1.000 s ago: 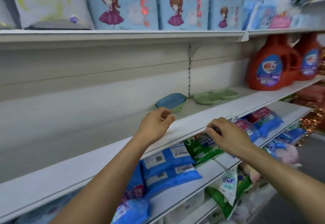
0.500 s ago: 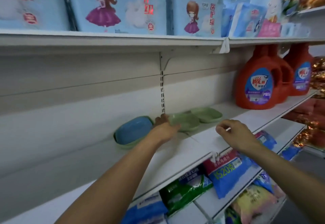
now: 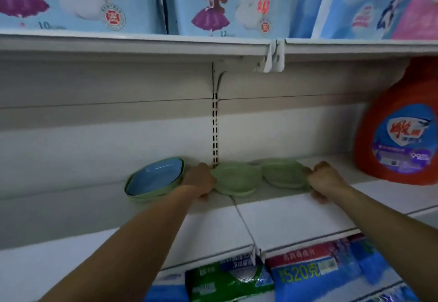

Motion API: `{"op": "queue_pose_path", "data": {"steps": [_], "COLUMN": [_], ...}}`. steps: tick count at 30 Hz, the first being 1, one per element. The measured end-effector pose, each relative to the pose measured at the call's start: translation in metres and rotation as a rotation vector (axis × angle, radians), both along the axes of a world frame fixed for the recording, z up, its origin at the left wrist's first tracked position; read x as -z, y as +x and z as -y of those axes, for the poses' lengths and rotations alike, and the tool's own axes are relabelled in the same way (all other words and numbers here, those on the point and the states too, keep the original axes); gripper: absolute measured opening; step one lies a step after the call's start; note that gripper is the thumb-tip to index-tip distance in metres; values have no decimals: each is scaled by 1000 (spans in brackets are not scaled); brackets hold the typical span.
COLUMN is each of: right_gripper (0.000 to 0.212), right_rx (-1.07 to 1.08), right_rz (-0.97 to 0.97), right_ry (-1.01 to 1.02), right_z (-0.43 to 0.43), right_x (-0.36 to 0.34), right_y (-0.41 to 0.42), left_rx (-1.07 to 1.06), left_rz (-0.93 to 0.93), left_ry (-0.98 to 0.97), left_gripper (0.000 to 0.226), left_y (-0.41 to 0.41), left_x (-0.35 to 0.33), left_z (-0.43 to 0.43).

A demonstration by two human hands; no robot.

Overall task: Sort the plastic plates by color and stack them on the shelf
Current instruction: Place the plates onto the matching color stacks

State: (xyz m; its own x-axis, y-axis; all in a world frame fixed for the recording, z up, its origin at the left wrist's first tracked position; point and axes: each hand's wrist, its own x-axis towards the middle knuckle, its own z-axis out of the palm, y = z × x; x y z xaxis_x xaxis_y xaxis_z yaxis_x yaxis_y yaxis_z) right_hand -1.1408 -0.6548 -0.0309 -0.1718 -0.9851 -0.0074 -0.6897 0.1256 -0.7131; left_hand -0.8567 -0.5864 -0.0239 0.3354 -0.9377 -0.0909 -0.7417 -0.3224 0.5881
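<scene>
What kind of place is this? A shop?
Probably a shop, likely a supermarket aisle: long white shelves with price-tag holders, rows of identical blue packs up top, and a big orange detergent jug.

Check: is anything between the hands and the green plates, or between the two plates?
Nothing visible. The left hand grips the left green plate and the right hand grips the right green plate; the two lie side by side on the shelf with nothing between them.
</scene>
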Motion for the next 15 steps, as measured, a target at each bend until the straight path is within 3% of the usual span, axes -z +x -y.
{"op": "queue_pose_path", "data": {"steps": [6, 10, 15], "right_gripper": [9, 15, 13], "right_rx": [-36, -82, -240], "right_rz": [-60, 21, 113], "right_ry": [74, 54, -35], "right_z": [25, 14, -38], "right_x": [14, 14, 4], "right_y": [9, 17, 53], "left_rx": [-147, -209, -293], "left_rz": [-190, -480, -580], "left_ry": [-41, -176, -368], "left_gripper": [23, 19, 26], "left_y": [-4, -6, 27], "left_x": [10, 3, 6], "left_z": [-19, -64, -135]}}
